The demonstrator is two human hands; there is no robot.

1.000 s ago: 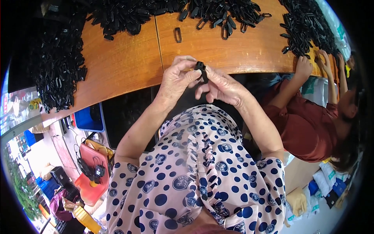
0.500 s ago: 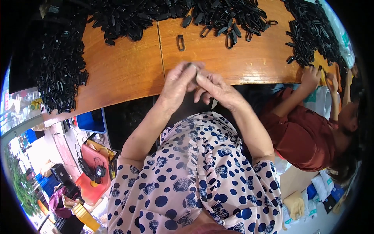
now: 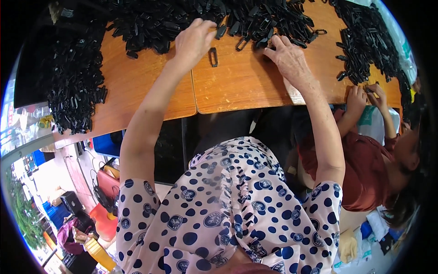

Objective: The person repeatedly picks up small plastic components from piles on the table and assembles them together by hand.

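Both my arms reach out over the wooden table. My left hand (image 3: 194, 43) hovers at the near edge of a large heap of small black plastic parts (image 3: 155, 27), its fingers apart and holding nothing that I can see. Just beyond its fingertips lies a solid oblong black piece (image 3: 221, 31). My right hand (image 3: 288, 57) is farther right along the same heap, thumb and fingers closing round a black plastic piece (image 3: 262, 44) at its edge; the fingers partly hide it. A loose black rectangular frame (image 3: 213, 57) lies by itself between my hands.
More black parts are heaped at the table's left (image 3: 75, 91) and right (image 3: 372, 45). On the right a person in a dark red top (image 3: 353, 169) handles small parts. A seam divides the wooden tabletop (image 3: 237, 91). A blue bin (image 3: 107, 145) and red stool (image 3: 104, 219) stand lower left.
My hands, together over the table's near edge before, have parted and moved forward to the heap, left hand to the left, right hand to the right. The loose frame has stayed on the table.
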